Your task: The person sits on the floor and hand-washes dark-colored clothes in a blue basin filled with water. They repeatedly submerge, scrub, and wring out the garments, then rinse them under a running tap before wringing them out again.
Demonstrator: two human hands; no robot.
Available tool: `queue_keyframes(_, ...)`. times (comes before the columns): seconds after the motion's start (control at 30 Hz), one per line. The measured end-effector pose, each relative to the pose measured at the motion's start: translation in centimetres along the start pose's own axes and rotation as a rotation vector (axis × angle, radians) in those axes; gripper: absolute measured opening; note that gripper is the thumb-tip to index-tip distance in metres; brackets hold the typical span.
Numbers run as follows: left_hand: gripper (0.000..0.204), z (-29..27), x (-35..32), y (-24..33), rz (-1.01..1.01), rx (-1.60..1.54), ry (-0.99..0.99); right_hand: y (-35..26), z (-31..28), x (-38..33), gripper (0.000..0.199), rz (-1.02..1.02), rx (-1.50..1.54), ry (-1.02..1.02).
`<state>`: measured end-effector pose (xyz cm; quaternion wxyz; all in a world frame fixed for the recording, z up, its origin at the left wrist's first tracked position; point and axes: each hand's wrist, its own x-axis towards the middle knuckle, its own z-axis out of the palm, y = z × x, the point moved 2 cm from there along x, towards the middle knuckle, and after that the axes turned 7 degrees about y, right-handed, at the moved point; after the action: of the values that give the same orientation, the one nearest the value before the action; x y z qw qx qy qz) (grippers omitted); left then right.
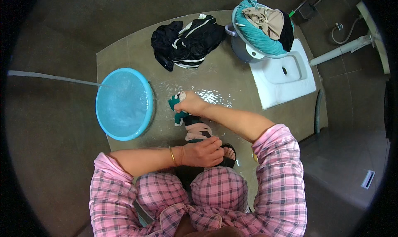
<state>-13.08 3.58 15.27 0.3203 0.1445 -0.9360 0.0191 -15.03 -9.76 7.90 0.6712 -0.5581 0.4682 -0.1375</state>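
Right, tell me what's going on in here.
Someone's right hand grips the green far end of a multicoloured cloth, while the left hand is at its nearer part. Water runs into a blue basin to the left. Dark clothes lie heaped on the wet floor, and a bucket piled with fabric stands by the squat toilet.

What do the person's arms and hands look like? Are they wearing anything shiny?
Yes! There's a thin gold-coloured bangle on the left wrist. The left hand and right hand have no gloves. The left sleeve and right sleeve are pink with dark checked lines, rolled up near the elbows, with plainer pink showing at the folds.
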Motion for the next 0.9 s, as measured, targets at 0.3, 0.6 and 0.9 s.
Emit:
queue_keyframes(0.3,0.010,0.1,-1.1,-0.3,-0.035,-0.056,-0.078,2.2,1.5,1.2,0.015,0.026,-0.024,0.034)
queue_keyframes(0.6,0.045,-9.3,-3.0,-11.8,-1.307,-0.382,0.556,-1.7,-10.0,-8.4,0.048,0.229,0.855,0.090)
queue_keyframes(0.9,0.063,-13.1,5.1,-7.7,-1.095,-1.709,0.634,-14.3,-21.7,-12.7,0.041,-0.186,0.588,0.604)
